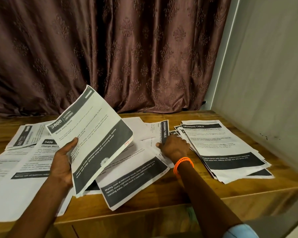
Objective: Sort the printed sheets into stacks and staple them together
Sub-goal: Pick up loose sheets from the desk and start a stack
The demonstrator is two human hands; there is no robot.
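My left hand (63, 162) grips a printed sheet headed "3800 Kitchen" (93, 134), raised and tilted above the table. My right hand (174, 147), with an orange band at the wrist, pinches the edge of a sheet headed "Dressing Table" (163, 133) lying in the loose pile at the middle. Under both hands lies a sheet with a dark band about wiping cloth (132, 182). A fanned stack of "Dressing Table" sheets (225, 148) sits on the right. More sheets, one headed "3406" (41, 152), spread over the left. No stapler is in view.
The wooden table (179, 191) stands against a brown patterned curtain (127, 57) at the back and a pale wall (265, 83) on the right. Bare wood shows along the front edge and at the far right corner.
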